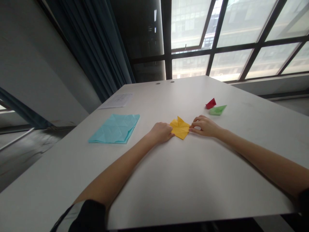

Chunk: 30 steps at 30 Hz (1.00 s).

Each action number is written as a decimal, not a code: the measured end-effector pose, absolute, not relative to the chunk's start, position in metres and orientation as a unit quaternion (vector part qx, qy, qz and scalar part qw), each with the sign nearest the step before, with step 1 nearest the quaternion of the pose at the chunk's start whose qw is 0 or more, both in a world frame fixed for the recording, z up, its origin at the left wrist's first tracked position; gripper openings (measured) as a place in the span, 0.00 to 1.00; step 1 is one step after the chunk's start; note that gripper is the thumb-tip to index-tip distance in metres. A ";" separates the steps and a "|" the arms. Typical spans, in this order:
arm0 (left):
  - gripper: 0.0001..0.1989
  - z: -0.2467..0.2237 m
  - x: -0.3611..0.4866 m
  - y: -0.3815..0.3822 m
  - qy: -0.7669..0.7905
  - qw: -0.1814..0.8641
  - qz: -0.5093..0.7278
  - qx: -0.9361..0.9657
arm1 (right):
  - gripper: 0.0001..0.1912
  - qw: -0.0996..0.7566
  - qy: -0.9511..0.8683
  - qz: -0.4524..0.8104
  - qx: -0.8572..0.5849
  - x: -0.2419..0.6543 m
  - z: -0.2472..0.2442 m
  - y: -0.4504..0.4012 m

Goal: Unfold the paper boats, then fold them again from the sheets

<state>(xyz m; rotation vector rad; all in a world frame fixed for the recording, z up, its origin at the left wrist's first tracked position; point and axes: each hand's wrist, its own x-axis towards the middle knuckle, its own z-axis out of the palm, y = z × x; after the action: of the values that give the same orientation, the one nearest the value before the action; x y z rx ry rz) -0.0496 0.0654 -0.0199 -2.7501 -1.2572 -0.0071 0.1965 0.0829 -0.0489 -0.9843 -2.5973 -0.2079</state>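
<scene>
A yellow folded sheet of origami paper [180, 129] lies on the table between my hands, with creases across it and one pointed flap standing up at its far side. My left hand [162, 132] is closed on the paper's left edge, the fingers curled and partly hidden from view. At the right corner, my right hand [203, 126] pinches the paper between thumb and fingertips. Both forearms reach in from the near edge of the table.
On the white table [154, 180], folded light-blue paper [116, 128] lies left of my hands. A red folded paper piece [210, 103] and a green one [218, 110] sit beyond my right hand. A printed sheet [116, 101] rests at the far left edge. Windows stand behind.
</scene>
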 end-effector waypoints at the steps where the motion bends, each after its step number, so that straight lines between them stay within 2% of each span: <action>1: 0.16 -0.020 -0.049 0.065 -0.415 0.059 0.000 -0.908 | 0.19 0.174 -0.918 -0.086 -0.347 0.196 -0.049 0.083; 5: 0.15 -0.019 -0.049 0.064 -0.414 0.064 0.008 -0.908 | 0.21 0.174 -0.899 -0.156 -0.370 0.191 -0.049 0.082; 9: 0.15 -0.017 -0.049 0.064 -0.411 0.061 0.010 -0.910 | 0.18 0.220 -0.878 -0.182 -0.384 0.182 -0.046 0.077; 12: 0.17 -0.015 -0.051 0.065 -0.409 0.052 0.005 -0.911 | 0.15 0.251 -0.895 -0.146 -0.338 0.174 -0.046 0.073; 15: 0.17 -0.017 -0.054 0.070 -0.420 0.012 -0.020 -0.907 | 0.13 0.233 -0.925 -0.081 -0.289 0.167 -0.051 0.069; 20: 0.13 -0.034 -0.061 0.085 -0.492 -0.065 -0.144 -0.856 | 0.13 0.202 -0.937 -0.008 -0.285 0.164 -0.056 0.068; 24: 0.16 -0.048 -0.064 0.096 -0.487 -0.077 -0.199 -0.847 | 0.13 0.203 -0.934 0.007 -0.293 0.166 -0.057 0.070; 30: 0.12 -0.048 -0.062 0.098 -0.480 -0.108 -0.244 -0.836 | 0.13 0.205 -0.931 0.006 -0.303 0.167 -0.059 0.070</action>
<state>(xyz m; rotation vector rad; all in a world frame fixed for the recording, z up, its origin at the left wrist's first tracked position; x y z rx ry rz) -0.0618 0.0982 -0.0477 -2.8223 -1.6212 -0.8231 0.1666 0.0700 -0.0592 -0.8448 -2.5942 0.0162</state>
